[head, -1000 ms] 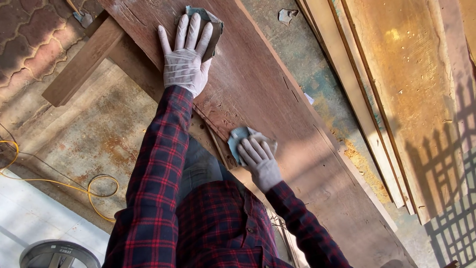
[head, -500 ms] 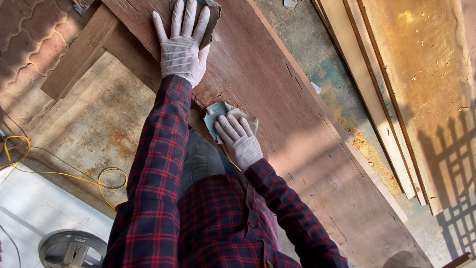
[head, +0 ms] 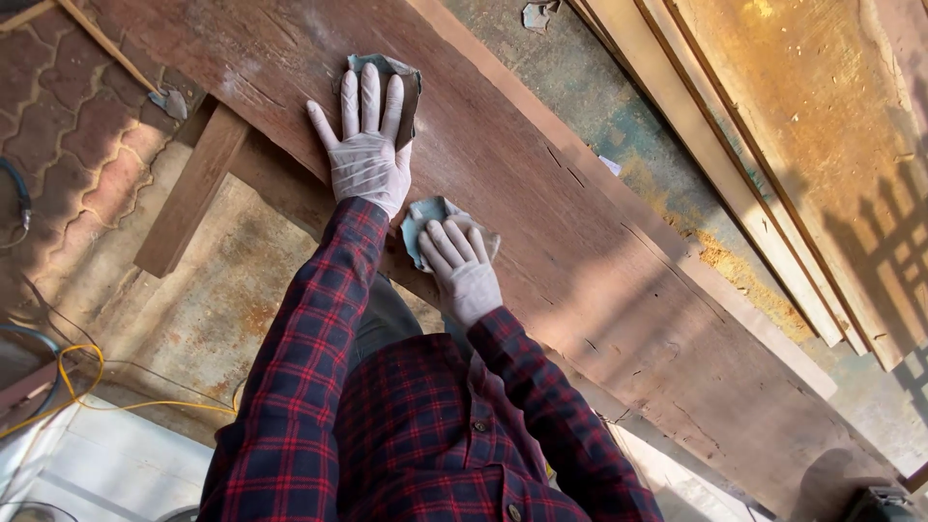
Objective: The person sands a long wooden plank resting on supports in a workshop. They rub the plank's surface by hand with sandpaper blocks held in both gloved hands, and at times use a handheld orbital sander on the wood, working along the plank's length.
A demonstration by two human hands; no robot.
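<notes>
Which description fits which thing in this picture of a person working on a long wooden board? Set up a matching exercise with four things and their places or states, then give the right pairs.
Things:
1. left hand
2. right hand
3. yellow cable
4. stacked planks

Descriptions:
A. lying looped on the floor, lower left
B. gloved, flat on a grey sheet far out on the wooden board
C. leaning beyond the board, upper right
D. gloved, pressing a grey sheet at the board's near edge

Pairs: 1-B, 2-D, 3-A, 4-C
</notes>
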